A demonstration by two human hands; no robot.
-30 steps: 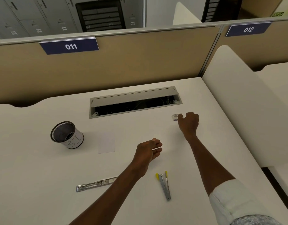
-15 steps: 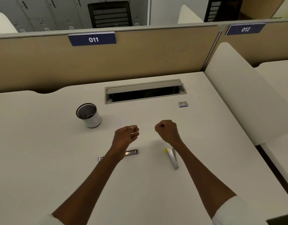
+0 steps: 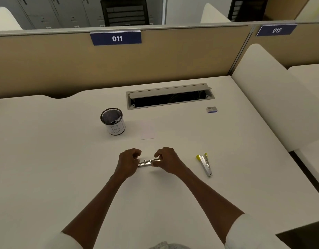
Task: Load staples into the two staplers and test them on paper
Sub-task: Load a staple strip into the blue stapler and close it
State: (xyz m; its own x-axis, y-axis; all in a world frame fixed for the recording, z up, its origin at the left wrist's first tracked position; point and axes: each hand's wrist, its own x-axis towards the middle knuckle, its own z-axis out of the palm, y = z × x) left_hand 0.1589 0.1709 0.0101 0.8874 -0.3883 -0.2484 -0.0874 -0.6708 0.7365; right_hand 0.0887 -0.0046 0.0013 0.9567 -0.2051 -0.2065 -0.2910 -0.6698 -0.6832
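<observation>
A long silver stapler [image 3: 148,162] lies across the white desk between both hands. My left hand [image 3: 128,162] grips its left end, and my right hand [image 3: 167,161] pinches its right end with fingers curled; whether a staple strip is in those fingers is hidden. A second stapler [image 3: 205,164], silver with yellow tips, lies on the desk to the right, untouched. A small staple box [image 3: 211,109] sits further back on the right. A small sheet of white paper [image 3: 148,131] lies flat behind my hands.
A black mesh pen cup [image 3: 113,121] with a white label stands at the back left. An open cable tray [image 3: 170,98] is set into the desk [image 3: 47,159] behind the paper. A beige partition closes the back; a white divider [image 3: 273,97] rises on the right.
My right hand left the staple box, drew back as a fist, and both hands came together on the silver stapler. The view shifted, so the desk items sit further right.
</observation>
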